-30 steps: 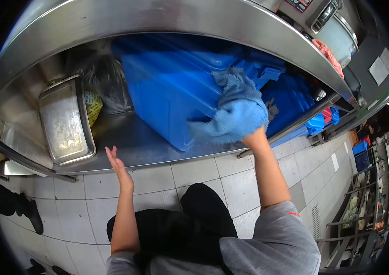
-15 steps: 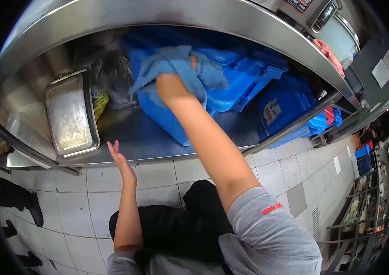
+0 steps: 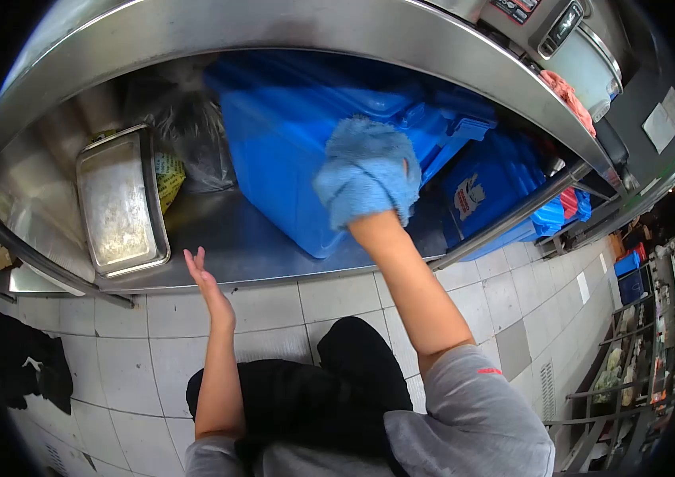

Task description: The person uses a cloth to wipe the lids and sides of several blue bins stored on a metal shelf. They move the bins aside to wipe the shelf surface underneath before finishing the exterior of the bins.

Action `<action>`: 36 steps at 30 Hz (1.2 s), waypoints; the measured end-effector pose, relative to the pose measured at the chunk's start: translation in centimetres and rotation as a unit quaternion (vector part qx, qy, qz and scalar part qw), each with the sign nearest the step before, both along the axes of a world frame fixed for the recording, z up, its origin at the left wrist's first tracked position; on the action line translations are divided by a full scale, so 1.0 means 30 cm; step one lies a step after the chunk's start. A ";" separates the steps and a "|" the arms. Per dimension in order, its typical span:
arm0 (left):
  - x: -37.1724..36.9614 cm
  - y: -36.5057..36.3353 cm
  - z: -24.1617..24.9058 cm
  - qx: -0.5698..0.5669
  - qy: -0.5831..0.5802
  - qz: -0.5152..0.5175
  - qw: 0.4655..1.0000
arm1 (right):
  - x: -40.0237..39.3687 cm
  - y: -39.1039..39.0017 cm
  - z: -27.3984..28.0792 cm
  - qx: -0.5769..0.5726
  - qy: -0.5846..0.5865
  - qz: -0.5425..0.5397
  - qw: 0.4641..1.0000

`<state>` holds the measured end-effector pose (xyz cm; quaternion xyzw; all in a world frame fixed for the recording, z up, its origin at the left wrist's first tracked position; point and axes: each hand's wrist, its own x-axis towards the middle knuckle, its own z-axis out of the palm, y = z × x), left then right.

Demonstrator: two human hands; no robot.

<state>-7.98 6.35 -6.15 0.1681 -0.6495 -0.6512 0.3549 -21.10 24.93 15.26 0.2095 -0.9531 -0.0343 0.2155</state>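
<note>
Two hands: the left hand [image 3: 210, 288], left of centre, is bare and loosely spread, fingers pointing up the frame; the right hand [image 3: 377, 208] is mostly covered by one blue cloth [image 3: 367, 171], its finger grip impossible to tell. The cloth is bunched just above centre, long axis roughly up-down, in front of the nearer of at least two blue bins [image 3: 274, 159]. One metal pan [image 3: 120, 203] leans upper left

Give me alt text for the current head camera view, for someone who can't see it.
A right hand holds a blue cloth at a large blue bin on a low steel shelf. The left hand is open, near a metal pan.
</note>
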 end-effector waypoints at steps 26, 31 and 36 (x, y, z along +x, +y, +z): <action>-0.013 0.035 0.012 -0.017 -0.011 -0.044 0.999 | -0.320 0.398 -0.038 -0.165 0.053 0.062 0.983; -0.007 0.030 0.026 -0.007 -0.012 -0.036 0.999 | -0.030 0.252 -0.078 -0.263 0.175 0.233 0.920; -0.016 0.032 0.030 -0.010 -0.014 -0.044 0.999 | -0.105 0.339 -0.090 -0.103 0.178 0.265 0.942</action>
